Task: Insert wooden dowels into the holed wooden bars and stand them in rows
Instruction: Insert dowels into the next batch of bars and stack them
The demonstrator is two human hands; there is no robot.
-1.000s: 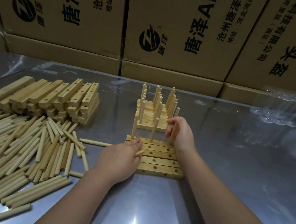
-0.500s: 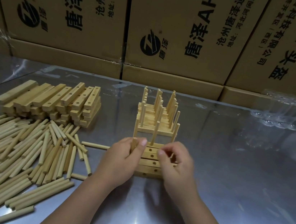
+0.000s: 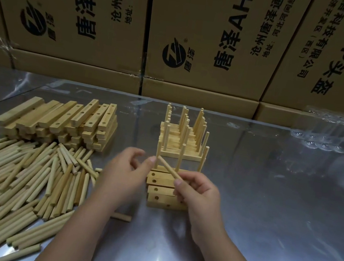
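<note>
My right hand [image 3: 198,196] pinches a loose wooden dowel [image 3: 169,169], held slanted above several holed bars [image 3: 159,189] lying flat side by side. The farthest of these bars carries three upright dowels [image 3: 180,161]. My left hand [image 3: 125,173] hovers just left of the slanted dowel with thumb and fingers curled and apart, holding nothing that I can see. Behind them stand finished bars with dowels in rows [image 3: 185,132].
A pile of loose dowels [image 3: 20,176] covers the table's left side. A stack of empty holed bars [image 3: 58,122] lies behind it. One stray dowel [image 3: 121,216] lies under my left wrist. Cardboard boxes [image 3: 201,35] wall the back; clear plastic cups [image 3: 328,133] lie far right.
Both hands lifted off the flat bars. A dowel passed from beside my left hand into my right hand, which now holds it slanted above the bars.
</note>
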